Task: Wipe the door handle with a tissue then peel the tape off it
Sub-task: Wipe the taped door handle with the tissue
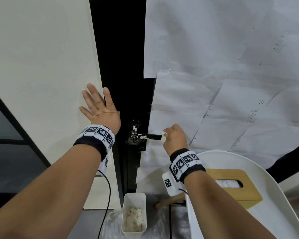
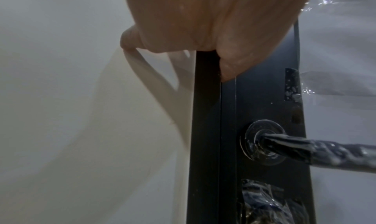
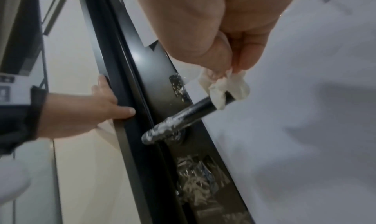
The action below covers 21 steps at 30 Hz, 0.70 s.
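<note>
A black lever door handle (image 1: pixel 148 135) (image 3: pixel 189 113) (image 2: pixel 317 150) sticks out of the dark door frame (image 1: pixel 128 83). White smears and clear tape cover its inner half near the round base (image 2: pixel 262 140). My right hand (image 1: pixel 173 138) (image 3: pixel 230 61) pinches a crumpled white tissue (image 1: pixel 163 135) (image 3: pixel 225 89) against the handle's free end. My left hand (image 1: pixel 100 107) (image 3: pixel 105 103) lies flat with spread fingers on the cream wall (image 1: pixel 41 66), its thumb on the frame's edge.
White paper sheets (image 1: pixel 223 75) cover the door to the right of the handle. Below stand a white bin (image 1: pixel 134 197) with used tissues, a white chair (image 1: pixel 266 195) and a wooden tissue box (image 1: pixel 231 185) on it. A black cable (image 1: pixel 107 195) hangs from my left wrist.
</note>
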Tool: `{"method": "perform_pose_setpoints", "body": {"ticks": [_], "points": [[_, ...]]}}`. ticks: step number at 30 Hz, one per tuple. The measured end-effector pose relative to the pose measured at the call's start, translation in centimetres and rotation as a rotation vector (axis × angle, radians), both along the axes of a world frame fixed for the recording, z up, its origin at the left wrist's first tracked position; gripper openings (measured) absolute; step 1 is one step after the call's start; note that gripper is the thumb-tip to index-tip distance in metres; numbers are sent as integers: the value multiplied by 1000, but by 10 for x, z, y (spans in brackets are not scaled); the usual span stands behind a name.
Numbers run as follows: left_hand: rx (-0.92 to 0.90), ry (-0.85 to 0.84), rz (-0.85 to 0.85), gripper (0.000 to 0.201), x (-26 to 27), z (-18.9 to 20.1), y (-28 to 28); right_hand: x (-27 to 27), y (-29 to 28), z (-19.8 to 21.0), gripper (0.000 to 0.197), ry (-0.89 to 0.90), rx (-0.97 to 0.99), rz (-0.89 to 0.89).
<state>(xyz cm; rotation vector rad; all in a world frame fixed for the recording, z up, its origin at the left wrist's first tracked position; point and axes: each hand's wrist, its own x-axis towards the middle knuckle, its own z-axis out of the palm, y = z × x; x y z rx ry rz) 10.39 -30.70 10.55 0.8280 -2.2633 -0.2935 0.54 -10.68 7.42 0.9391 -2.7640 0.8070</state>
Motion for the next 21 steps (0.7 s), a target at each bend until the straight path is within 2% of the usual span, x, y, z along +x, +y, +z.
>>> {"method": "perform_pose_setpoints", "body": {"ticks": [6,10,13,17,21], "points": [[16,22,-4,73,1,2,1,20,-23,-1,39,26,97,133],[-2,10,-13,72,1,0,-1,20,-32,6,27,10,36,251],[-8,7,-15,72,1,1,1,8,-24,10,33,42,-9,182],[-3,21,-6,72,1,-1,1,10,-20,9,32,43,193,81],[-4,43,-11,76,1,-1,0,21,-34,11,28,37,203,93]]}}
